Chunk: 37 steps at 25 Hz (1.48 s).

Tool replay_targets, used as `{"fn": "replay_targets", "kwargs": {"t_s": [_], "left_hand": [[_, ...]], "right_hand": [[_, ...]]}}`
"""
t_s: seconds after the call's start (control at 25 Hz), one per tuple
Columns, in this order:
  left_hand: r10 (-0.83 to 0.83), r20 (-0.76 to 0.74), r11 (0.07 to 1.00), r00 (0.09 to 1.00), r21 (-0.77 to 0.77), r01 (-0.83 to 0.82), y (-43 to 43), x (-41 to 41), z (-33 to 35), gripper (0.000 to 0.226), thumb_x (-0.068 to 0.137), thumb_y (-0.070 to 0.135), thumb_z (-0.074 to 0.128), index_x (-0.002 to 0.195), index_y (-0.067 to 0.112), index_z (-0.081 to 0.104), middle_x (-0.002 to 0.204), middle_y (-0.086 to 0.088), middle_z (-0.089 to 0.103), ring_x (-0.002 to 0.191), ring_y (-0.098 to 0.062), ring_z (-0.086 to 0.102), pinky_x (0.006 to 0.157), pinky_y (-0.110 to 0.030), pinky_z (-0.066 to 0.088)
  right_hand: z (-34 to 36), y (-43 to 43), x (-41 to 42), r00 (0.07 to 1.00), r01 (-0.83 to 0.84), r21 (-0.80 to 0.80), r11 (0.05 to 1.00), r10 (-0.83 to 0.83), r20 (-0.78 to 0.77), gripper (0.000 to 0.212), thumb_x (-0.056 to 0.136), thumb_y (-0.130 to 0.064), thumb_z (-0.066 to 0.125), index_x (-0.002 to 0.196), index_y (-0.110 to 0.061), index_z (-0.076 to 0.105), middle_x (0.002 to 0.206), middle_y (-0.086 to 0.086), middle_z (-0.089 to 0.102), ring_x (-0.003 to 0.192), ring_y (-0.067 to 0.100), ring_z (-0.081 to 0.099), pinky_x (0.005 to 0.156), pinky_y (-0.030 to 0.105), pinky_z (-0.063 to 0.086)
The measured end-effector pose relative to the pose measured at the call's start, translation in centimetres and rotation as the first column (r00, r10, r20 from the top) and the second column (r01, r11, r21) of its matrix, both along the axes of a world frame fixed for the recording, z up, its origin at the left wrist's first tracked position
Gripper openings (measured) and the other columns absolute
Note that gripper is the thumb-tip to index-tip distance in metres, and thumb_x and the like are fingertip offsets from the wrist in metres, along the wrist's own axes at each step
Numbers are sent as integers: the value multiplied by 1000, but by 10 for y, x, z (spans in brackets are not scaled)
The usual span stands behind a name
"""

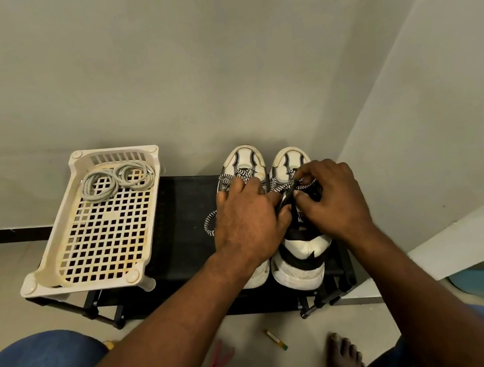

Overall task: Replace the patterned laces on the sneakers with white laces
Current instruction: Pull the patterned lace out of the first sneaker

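- Your left hand (245, 224) lies over the left sneaker (242, 164), fingers curled onto its patterned laces (242, 174); a loop hangs beside it
- Your right hand (330, 198) pinches the right sneaker's (301, 256) lace between thumb and fingers
- Both sneakers sit side by side on the black surface (183, 224); the white laces (115, 179) lie coiled in the cream basket (53, 241), well apart

The light is soft, even and rather dim, with a greenish-grey cast. Shadows are faint. Wide-angle distortion bends the edges, and focus stays fairly sharp throughout.
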<state>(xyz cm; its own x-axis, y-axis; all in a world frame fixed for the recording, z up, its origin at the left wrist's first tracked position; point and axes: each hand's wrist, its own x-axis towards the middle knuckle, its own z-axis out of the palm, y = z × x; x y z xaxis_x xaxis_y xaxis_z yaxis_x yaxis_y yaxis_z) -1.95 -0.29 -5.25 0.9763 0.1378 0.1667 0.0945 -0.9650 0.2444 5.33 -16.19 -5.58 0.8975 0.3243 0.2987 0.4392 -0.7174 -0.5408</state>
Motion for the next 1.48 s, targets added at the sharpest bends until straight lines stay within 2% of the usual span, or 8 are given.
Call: {"fn": "replay_targets", "kwargs": {"t_s": [0.36, 0.48, 0.68, 0.84, 1.08, 1.24, 1.36, 1.48], "left_hand": [[-4, -3, 1000, 1000, -9, 4, 0, 0, -2, 45, 99, 62, 42, 122, 36, 71, 120, 4, 58, 119, -21, 42, 101, -48, 38], [2, 11, 1000, 1000, -15, -1, 1, 0, -3, 44, 99, 61, 43, 119, 35, 72, 118, 4, 59, 118, -20, 43, 99, -47, 39], [-1, 8, 1000, 1000, -28, 1, 1, 0, -5, 44, 99, 61, 43, 121, 35, 72, 121, 4, 59, 119, -20, 42, 100, -47, 39], [-2, 2, 1000, 1000, -19, 2, 0, 0, -5, 44, 99, 60, 43, 121, 35, 72, 122, 4, 58, 120, -21, 43, 100, -47, 39], [5, 10, 1000, 1000, -2, -5, -1, -1, -5, 42, 99, 58, 44, 119, 35, 73, 121, 3, 59, 119, -21, 43, 99, -47, 39], [7, 13, 1000, 1000, -23, -7, 0, -1, -4, 42, 99, 58, 43, 119, 35, 72, 120, 4, 59, 119, -21, 43, 99, -47, 39], [6, 8, 1000, 1000, -29, -6, 0, -1, -4, 44, 99, 58, 42, 120, 34, 72, 121, 4, 59, 119, -21, 43, 100, -47, 39], [5, -2, 1000, 1000, -17, -5, 0, 0, -4, 44, 100, 58, 41, 121, 33, 71, 123, 4, 58, 121, -21, 42, 101, -47, 38]], "right_hand": [[-3, -5, 13, 983, 136, -230, 964, -103, 150, 13, 89, -27, 79, 101, -24, 79, 103, 1, 64, 105, 32, 52, 81, 41, 44], [4, -2, 10, 987, 124, 94, 988, -132, 90, 6, 94, -18, 73, 98, -23, 76, 101, -6, 63, 104, 26, 60, 80, 33, 44], [31, -4, 10, 821, 477, 862, 171, 265, -506, 21, 106, -5, 45, 91, -15, 55, 78, 3, 67, 66, 19, 65, 73, 38, 59], [14, 1, 8, 949, 241, 283, 928, -164, -269, 5, 99, -20, 62, 101, -23, 64, 83, -6, 65, 72, 12, 60, 70, 31, 47], [9, 5, 14, 993, 76, -279, 957, -98, -67, 21, 102, -29, 60, 112, -15, 73, 100, 8, 60, 96, 33, 60, 80, 40, 47], [9, -2, 17, 973, 50, -37, 998, -57, -225, 9, 100, -21, 64, 96, -21, 72, 100, 3, 57, 95, 22, 59, 83, 36, 45], [24, -7, 14, 886, 271, 699, 662, 113, -450, 17, 102, -9, 57, 92, -20, 66, 95, -2, 70, 89, 17, 66, 86, 37, 54], [41, -17, 20, 791, 482, 860, 165, 340, -509, 16, 102, -12, 51, 88, -16, 58, 104, 8, 76, 95, 28, 77, 83, 37, 62]]}}
